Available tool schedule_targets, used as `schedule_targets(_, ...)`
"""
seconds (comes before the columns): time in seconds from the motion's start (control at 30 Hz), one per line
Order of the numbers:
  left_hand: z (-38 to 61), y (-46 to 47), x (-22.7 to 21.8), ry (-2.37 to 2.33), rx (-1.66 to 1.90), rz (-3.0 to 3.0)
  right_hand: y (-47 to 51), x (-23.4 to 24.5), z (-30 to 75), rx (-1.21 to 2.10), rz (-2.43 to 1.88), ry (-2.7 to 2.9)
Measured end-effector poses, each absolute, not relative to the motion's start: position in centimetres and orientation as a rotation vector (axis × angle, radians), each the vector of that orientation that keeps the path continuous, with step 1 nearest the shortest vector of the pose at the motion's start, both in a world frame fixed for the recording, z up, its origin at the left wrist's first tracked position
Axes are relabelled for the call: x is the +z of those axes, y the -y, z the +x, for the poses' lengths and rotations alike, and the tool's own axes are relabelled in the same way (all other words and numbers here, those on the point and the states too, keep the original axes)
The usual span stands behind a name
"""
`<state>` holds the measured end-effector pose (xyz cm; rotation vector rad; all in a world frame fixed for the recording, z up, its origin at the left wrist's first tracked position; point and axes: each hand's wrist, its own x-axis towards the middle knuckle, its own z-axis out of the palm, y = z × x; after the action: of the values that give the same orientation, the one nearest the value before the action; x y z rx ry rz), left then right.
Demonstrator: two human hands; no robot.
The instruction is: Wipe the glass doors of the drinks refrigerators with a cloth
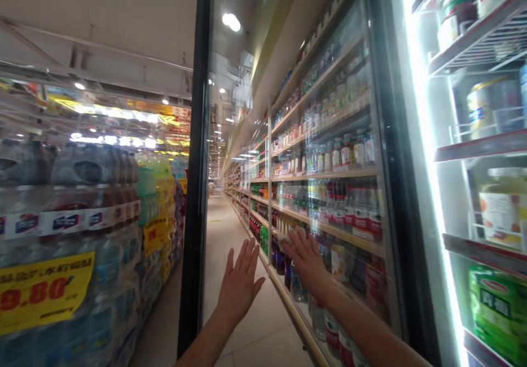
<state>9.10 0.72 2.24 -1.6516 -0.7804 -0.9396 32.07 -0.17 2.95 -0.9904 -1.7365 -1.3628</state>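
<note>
On the left a yellow price tag (43, 293) is read as "9.80" beneath stacked water packs (82, 191). The left hand (241, 284) and right hand (307, 260) are pressed flat, fingers spread, holding nothing, on the open glass cooler door (288, 109) — judged heavy, rigid, smooth, breakable — best taken by its dark frame. Jar labels at right are unreadable.

You see a bright aisle lit by ceiling lamps (231, 21) and a glaring white fridge light strip (428, 153), with door-glass (288, 109) reflections, motion blur and bowed edges

Stacked water packs (82, 235), yellow price sign (43, 290)
</note>
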Motion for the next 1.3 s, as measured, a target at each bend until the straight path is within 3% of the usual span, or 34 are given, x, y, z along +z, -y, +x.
schedule_targets(0.1,10.4,-0.8,2.1,0.781,-0.933,-1.687,0.7,1.9,33.5,-1.409,-0.93,1.848)
schedule_targets(0.27,13.2,-0.8,2.2,0.718,-0.973,-1.737,0.9,2.3,36.2,-1.318,-1.173,1.538)
schedule_targets(0.47,16.3,-0.9,1.5,0.679,-0.95,-1.823,1.8,-0.3,39.3,-1.4,-1.059,1.771)
schedule_targets(0.63,18.5,-0.7,0.9,0.627,-0.937,-1.832,2.3,-0.2,41.6,-1.348,-1.239,1.506)
schedule_targets(0.77,19.9,-0.7,0.5,0.59,-0.92,-1.85,2.7,-1.5,42.9,-1.373,-1.165,1.687)
schedule_targets(0.97,22.0,-0.7,0.8,0.595,-0.877,-1.897,2.6,0.0,44.3,-1.34,-1.311,1.45)
schedule_targets(1.17,22.9,-0.4,1.2,0.538,-0.873,-1.87,3.3,-3.7,45.8,-1.383,-1.254,1.624)
schedule_targets(1.3,23.8,-0.7,1.6,0.53,-0.854,-1.911,3.0,-1.4,47.5,-1.35,-1.308,1.401)
